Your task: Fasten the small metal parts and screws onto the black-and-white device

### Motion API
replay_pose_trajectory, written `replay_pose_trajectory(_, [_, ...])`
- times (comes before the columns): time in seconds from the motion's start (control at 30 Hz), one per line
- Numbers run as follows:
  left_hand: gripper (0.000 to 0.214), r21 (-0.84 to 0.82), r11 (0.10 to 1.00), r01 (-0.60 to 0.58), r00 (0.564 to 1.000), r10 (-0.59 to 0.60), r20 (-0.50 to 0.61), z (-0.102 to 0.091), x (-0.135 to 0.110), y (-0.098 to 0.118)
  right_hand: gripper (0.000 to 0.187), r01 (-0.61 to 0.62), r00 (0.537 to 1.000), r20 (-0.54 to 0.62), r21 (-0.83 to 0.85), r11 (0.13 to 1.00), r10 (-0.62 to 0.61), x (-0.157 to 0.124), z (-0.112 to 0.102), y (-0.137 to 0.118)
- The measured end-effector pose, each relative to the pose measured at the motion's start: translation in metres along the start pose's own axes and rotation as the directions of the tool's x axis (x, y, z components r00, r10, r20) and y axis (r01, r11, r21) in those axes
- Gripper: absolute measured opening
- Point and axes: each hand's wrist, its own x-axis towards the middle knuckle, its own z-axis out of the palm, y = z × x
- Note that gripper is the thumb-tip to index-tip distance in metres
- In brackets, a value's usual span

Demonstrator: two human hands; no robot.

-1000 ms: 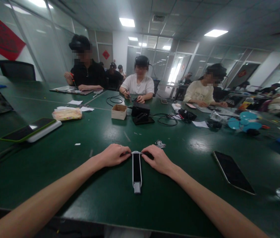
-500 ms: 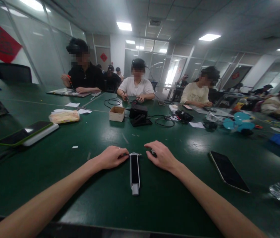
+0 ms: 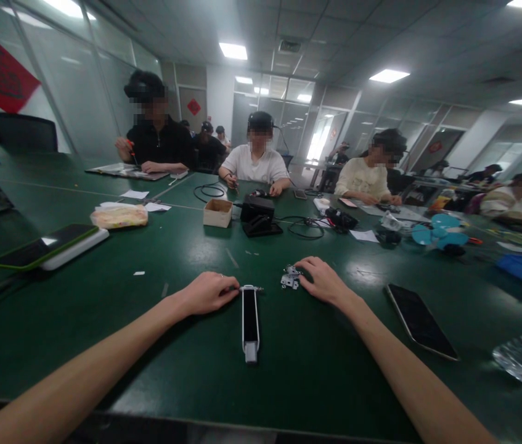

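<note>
Slim black-and-white device (image 3: 250,320) lies flat on the green desk (image 3: 150,345), only its far end touched. The right hand (image 3: 323,282) has left that end for a small metal part (image 3: 290,279) just beside it, fingers loosely open, tips touching it. The left hand (image 3: 207,293) stays, fingers curled; whether they pinch, I cannot tell.

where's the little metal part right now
Head view: the metal part lies on the table right of centre, at the right hand, just right of the black device.
</note>
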Motion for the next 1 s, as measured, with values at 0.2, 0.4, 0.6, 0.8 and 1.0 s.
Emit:
replay_pose_trajectory(0.2, [0.022,-0.01,1.0,0.0,1.0,0.0,0.006,0.0,0.0,-0.001,0.049,0.058,0.998,0.002,0.053,0.997,-0.058,0.002,0.006,-0.01])
replay_pose_trajectory(0.4, [0.022,-0.003,1.0,0.014,1.0,-0.014,0.017,0.001,0.0,-0.001,0.047,0.073,0.997,-0.01,0.082,0.994,-0.072,0.002,0.005,-0.013])
replay_pose_trajectory(0.6, [0.021,-0.003,1.0,0.008,1.0,-0.008,0.012,0.0,0.0,0.0,0.034,0.026,0.997,-0.074,0.036,0.999,-0.023,0.003,0.007,-0.018])
replay_pose_trajectory(0.8, [0.02,-0.002,1.0,0.016,1.0,-0.016,0.009,-0.001,0.001,0.001,0.033,0.073,0.994,-0.085,0.05,0.996,-0.069,0.005,0.017,-0.019])
replay_pose_trajectory(1.0, [0.021,-0.013,1.0,-0.001,1.0,0.001,-0.003,0.0,0.0,0.0,0.028,0.091,0.991,-0.103,0.077,0.993,-0.083,0.007,0.021,-0.019])
